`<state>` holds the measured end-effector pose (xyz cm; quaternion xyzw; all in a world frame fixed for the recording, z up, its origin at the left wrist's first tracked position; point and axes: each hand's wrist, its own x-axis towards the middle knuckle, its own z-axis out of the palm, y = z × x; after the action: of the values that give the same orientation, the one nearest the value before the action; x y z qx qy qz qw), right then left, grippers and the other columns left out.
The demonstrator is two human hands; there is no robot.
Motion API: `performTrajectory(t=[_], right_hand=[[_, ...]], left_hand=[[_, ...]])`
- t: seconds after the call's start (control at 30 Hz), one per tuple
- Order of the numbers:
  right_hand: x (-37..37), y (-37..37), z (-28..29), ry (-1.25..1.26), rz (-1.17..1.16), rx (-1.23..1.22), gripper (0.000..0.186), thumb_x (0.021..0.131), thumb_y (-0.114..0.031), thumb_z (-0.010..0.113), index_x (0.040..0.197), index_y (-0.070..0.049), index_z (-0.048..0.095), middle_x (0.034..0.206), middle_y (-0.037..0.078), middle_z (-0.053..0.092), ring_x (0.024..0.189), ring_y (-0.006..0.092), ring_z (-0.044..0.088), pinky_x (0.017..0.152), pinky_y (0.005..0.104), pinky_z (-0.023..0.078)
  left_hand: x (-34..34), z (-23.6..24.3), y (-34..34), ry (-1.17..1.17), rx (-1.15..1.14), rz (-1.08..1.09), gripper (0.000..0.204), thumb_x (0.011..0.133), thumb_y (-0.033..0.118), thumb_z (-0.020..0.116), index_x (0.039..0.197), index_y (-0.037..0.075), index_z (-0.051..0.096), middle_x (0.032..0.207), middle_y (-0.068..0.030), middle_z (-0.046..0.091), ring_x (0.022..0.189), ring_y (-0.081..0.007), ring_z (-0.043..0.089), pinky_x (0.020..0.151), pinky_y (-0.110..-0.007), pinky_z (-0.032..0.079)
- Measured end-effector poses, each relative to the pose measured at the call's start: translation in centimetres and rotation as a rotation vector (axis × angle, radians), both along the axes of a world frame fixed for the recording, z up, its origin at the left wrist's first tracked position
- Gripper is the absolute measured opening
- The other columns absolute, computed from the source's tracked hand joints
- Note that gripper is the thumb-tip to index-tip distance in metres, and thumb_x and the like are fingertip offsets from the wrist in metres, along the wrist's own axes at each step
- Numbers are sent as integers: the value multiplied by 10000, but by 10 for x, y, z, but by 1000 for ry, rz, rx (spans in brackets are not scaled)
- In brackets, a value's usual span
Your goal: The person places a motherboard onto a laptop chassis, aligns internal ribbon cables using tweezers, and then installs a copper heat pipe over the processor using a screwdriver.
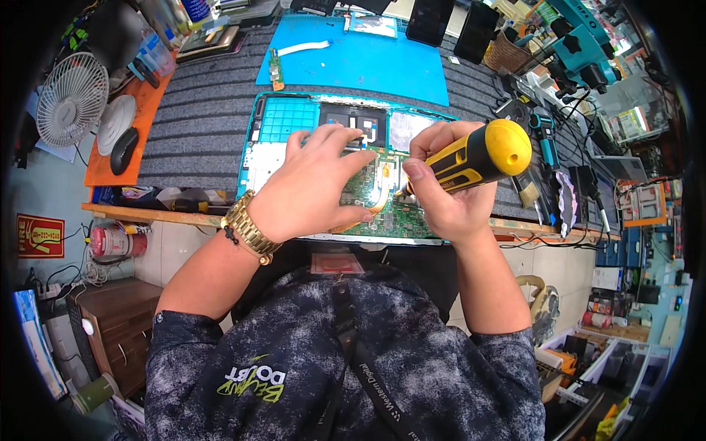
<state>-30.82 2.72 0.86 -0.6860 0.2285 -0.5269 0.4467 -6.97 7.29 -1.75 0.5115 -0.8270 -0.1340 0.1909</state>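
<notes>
A yellow and black screwdriver [471, 158] is gripped in my right hand [460, 195], its handle slanting up to the right. Its tip points down at the green circuit board [362, 180] near a copper heat pipe [384, 192]; whether it touches a screw I cannot tell. My left hand [312, 173] lies over the board with fingers spread, the thumb beside the pipe's lower end. The board sits in an opened laptop casing [257, 158] at the bench's front edge. Beyond my left fingers is a black touchpad part [346, 117]. My palm hides part of the casing.
A blue mat [353, 73] lies behind the casing, bearing a small circuit board [276, 72] with a white ribbon cable [305, 47]. To the left stand a white fan [72, 98] and a black mouse [124, 152]. A brush [526, 192], tools and cables crowd the right.
</notes>
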Motion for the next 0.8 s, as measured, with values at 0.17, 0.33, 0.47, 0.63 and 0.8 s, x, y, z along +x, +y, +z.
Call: performTrajectory(t=[0.17, 0.33, 0.47, 0.63, 0.8], right_hand=[[-2, -2, -3, 17, -4, -16, 334, 977, 18, 926, 1155, -37, 648, 1021, 35, 702, 889, 104, 649, 775, 287, 510], [-3, -3, -5, -1, 21, -5, 329, 991, 6, 919, 1173, -32, 648, 1027, 38, 706, 904, 112, 662, 794, 296, 529], [-5, -3, -8, 10, 42, -10, 366, 994, 5, 919, 1222, -36, 635, 1036, 42, 706, 930, 112, 672, 812, 293, 542], [-8, -6, -13, 38, 14, -41, 410, 981, 33, 897, 1261, -42, 608, 1031, 56, 706, 908, 121, 669, 794, 307, 542], [-11, -9, -18, 61, 54, -71, 461, 961, 42, 902, 1267, -58, 571, 1018, 78, 693, 906, 157, 683, 801, 332, 552]], left_hand=[[1, -2, 0, -5, 1, -5, 838, 879, 500, 997, 1589, 154, 717, 1724, -216, 572, 1636, -456, 478, 1309, -639, 358], [1, -1, 0, 2, 5, -11, 873, 892, 516, 988, 1614, 121, 700, 1705, -218, 588, 1639, -464, 474, 1324, -641, 347], [1, -2, 0, 3, -2, -25, 877, 901, 526, 981, 1622, 118, 695, 1699, -222, 590, 1641, -462, 480, 1327, -653, 343], [2, -1, -2, -25, 0, -34, 865, 921, 546, 963, 1628, 128, 691, 1697, -216, 586, 1641, -460, 485, 1318, -665, 352], [6, 10, -4, -70, -22, -40, 803, 943, 559, 936, 1587, 127, 725, 1683, -197, 612, 1621, -438, 515, 1295, -656, 379]])
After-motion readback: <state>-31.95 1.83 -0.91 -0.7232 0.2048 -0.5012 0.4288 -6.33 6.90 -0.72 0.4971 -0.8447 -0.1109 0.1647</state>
